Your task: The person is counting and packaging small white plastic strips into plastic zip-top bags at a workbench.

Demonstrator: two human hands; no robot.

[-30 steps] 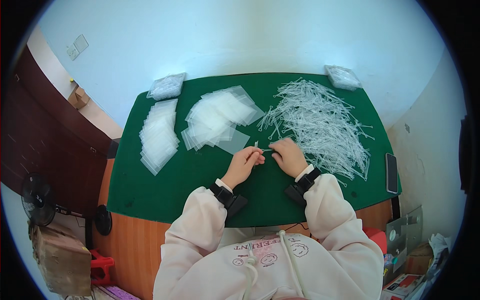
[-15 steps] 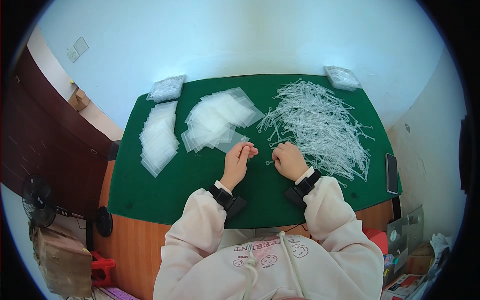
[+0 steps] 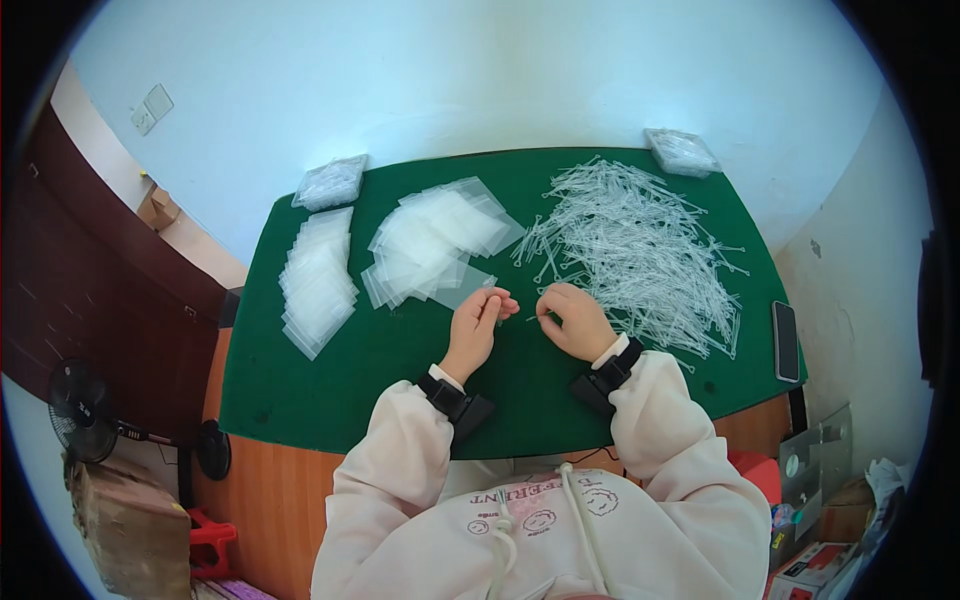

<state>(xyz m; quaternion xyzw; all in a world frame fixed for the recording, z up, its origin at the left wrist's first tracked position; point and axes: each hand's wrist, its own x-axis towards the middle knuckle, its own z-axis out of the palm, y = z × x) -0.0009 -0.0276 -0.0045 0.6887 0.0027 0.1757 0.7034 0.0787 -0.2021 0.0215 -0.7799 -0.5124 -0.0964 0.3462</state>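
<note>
My left hand is closed, palm turned inward, with the clear tips of thin plastic sticks showing above the fingers. How many it holds is hidden. Facing it across a small gap, my right hand pinches a thin clear plastic stick between thumb and forefinger; its end points toward the left hand. Beside the right hand spreads a large heap of clear plastic sticks with looped ends. Just beyond the left hand lies a fanned pile of clear flat bags.
A second, overlapping row of clear bags lies at the left of the green-covered table. Clear boxes stand at the back left and back right. A phone rests at the right edge. A fan stands beyond the left side.
My right hand has lifted slightly away from the heap's near edge, and a stick now shows in its pinch. The left hand stays almost where it was.
</note>
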